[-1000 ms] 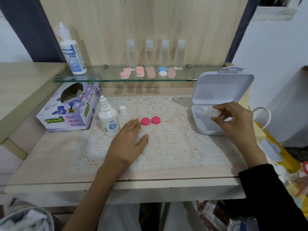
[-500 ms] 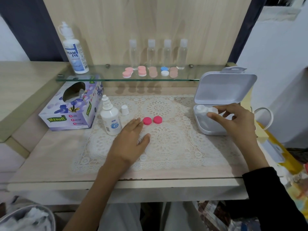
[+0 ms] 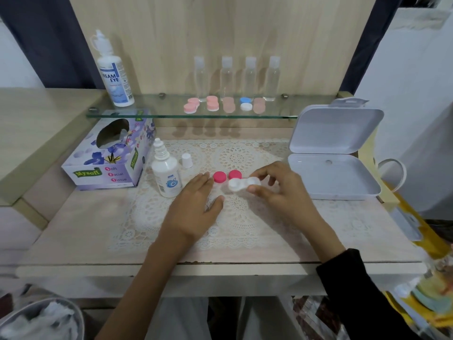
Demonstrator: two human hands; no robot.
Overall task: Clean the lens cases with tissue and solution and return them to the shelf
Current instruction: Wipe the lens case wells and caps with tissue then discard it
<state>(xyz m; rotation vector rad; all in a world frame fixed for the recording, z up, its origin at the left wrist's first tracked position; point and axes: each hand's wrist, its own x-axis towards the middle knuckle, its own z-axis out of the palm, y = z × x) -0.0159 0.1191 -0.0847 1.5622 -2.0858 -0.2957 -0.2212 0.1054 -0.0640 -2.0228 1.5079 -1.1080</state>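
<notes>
Clear bottles [image 3: 201, 77] on glass shelf [image 3: 147, 113]: four. Lens cases [image 3: 212, 103] on shelf: five. Pink caps [image 3: 219, 177] on lace mat [image 3: 245, 224]: two. Uncapped white lens case [image 3: 242, 184]: one. Solution: large bottle [image 3: 115, 77], small bottle [image 3: 167, 174], two total. Loose white cap [image 3: 186, 160], tissue box [image 3: 107, 158], hinged white box [image 3: 333, 177]: one each.

- Desk [image 3: 81, 224]: pale wood-grain surface, matt.
- Back panel [image 3: 220, 33]: light wood-grain board, matt, smooth.
- Shelf [image 3: 159, 111]: clear glass, glossy, with a green-tinted edge.
- Mat [image 3: 245, 155]: white lace cloth with an open, textured pattern.
- Lens case [image 3: 244, 184]: white plastic, smooth, slight sheen.
- Caps [image 3: 219, 177]: pink plastic, smooth.
- Storage box [image 3: 335, 133]: white plastic, smooth, low sheen.
- Tissue box [image 3: 110, 155]: printed card, lightly glossy.
- Four bottles [image 3: 250, 79]: clear plastic, glossy, with whitish caps.
- Dropper bottle [image 3: 166, 175]: white plastic, smooth.
</notes>
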